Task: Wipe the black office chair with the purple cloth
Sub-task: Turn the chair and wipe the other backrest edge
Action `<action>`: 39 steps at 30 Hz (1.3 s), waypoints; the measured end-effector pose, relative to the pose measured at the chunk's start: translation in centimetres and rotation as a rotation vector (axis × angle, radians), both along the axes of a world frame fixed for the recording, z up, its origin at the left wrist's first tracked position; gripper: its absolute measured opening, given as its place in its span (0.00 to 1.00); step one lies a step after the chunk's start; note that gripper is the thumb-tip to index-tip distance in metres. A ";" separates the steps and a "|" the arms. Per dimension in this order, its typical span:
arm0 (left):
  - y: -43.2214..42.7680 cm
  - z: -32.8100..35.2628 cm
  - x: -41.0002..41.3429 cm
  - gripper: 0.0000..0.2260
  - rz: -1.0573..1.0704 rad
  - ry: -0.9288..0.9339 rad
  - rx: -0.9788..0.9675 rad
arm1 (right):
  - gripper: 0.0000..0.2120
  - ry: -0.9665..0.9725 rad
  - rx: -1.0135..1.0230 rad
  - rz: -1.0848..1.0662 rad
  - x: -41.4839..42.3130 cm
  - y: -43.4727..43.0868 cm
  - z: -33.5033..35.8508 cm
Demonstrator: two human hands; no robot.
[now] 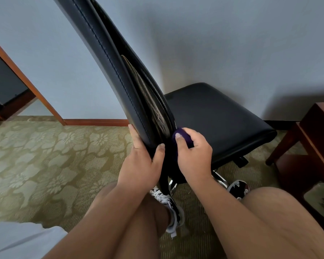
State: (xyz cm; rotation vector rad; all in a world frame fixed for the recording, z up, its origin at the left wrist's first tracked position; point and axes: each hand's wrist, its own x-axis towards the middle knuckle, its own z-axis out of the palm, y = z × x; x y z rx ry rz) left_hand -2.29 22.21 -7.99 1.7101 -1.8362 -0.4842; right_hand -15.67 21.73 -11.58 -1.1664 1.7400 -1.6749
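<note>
Carpet [45, 156] under black office chair [213, 118] — backrest [105, 58] slants up-left; left hand [140, 165] grips it, right hand [193, 156] clutches purple cloth [183, 136].

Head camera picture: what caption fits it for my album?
Wiping time: left hand grips the black office chair, right hand holds the purple cloth against it.

Left hand [142, 165]: sat just below centre, toward 6 o'clock. Its fingers [134, 136] lay along the far side of the black office chair [110, 62] back's lower edge, with the thumb pressed on the near side, gripping it.
Left forearm: bare, came in from 7 o'clock.
Right hand [194, 158]: sat just beside the left, at its 3 o'clock. Its fingers were curled round the purple cloth [184, 137], thumb across the front, back of the hand toward the camera.
Right forearm: bare, came in from 5 o'clock, wrist straight.
Hands: near each other, apart.
</note>
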 end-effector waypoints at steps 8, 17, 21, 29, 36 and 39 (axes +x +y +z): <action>0.1 0.3 -0.1 0.38 0.020 0.012 0.021 | 0.05 -0.203 0.189 0.083 0.3 0.4 -2.3; -0.1 0.0 -0.1 0.37 0.049 -0.016 0.047 | 0.07 0.007 -0.021 0.024 -0.1 -0.1 0.9; -0.1 -0.1 -0.1 0.37 0.031 -0.025 0.029 | 0.09 0.219 -0.199 0.035 -0.5 -0.7 3.9; 0.1 0.0 -0.1 0.38 0.008 -0.013 0.036 | 0.09 0.164 -0.112 0.047 -1.1 -0.6 2.2; 0.2 0.1 -0.4 0.37 0.019 -0.019 0.025 | 0.08 0.100 0.029 0.081 -1.4 -0.2 1.7; 0.2 0.0 -0.3 0.38 0.019 -0.045 0.025 | 0.07 0.223 -0.105 0.064 -1.1 -0.3 4.4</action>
